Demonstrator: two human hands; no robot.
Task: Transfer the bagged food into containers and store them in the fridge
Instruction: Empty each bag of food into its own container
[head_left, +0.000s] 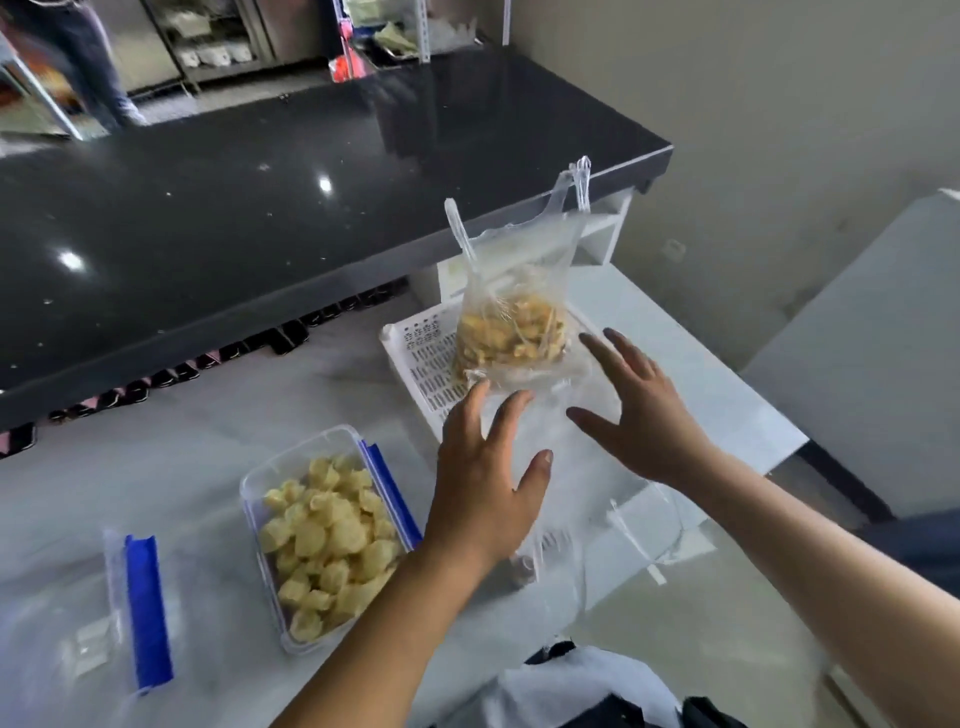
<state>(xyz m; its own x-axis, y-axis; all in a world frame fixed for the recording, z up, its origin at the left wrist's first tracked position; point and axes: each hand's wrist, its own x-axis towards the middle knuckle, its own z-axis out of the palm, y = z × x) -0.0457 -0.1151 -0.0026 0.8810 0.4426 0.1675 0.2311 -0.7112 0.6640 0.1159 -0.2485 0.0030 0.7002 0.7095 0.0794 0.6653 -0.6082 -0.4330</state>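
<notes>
Bag of food (511, 332) stands upright in a white slotted basket (423, 358), just beyond the fingertips of both hands. Long axis roughly vertical, leaning slightly right; handle loops point up and away, two loops visible at the top. Clear thin plastic, yellowish-brown fried pieces packed in the bottom third, upper part empty and crumpled.

Left hand (485, 478): fingers spread wide, palm down, holding nothing; fingertips just short of the bag's base, possibly brushing the plastic, can't confirm. Right hand (636, 410): also spread open, empty, palm facing left toward the bag, just right of the bag's lower corner. The two hands bracket a gap with the bag at its far end.

Left of the left hand, near the wrist: one clear rectangular container (327, 535), long axis running away from the person, tilted slightly left. Filled about level with pale yellow puffy pieces. Blue latch on its right long side, lid off.

Further left, well apart from the hand: one clear lid (111, 613) lying flat on the desk (171, 467), with a blue clip strip along it.

Below the right hand, near the desk edge: one empty clear bag (618, 525), flattened, hard to make out against the white surface.

Count: one filled bag, one empty bag, one container, one lid, one basket.
</notes>
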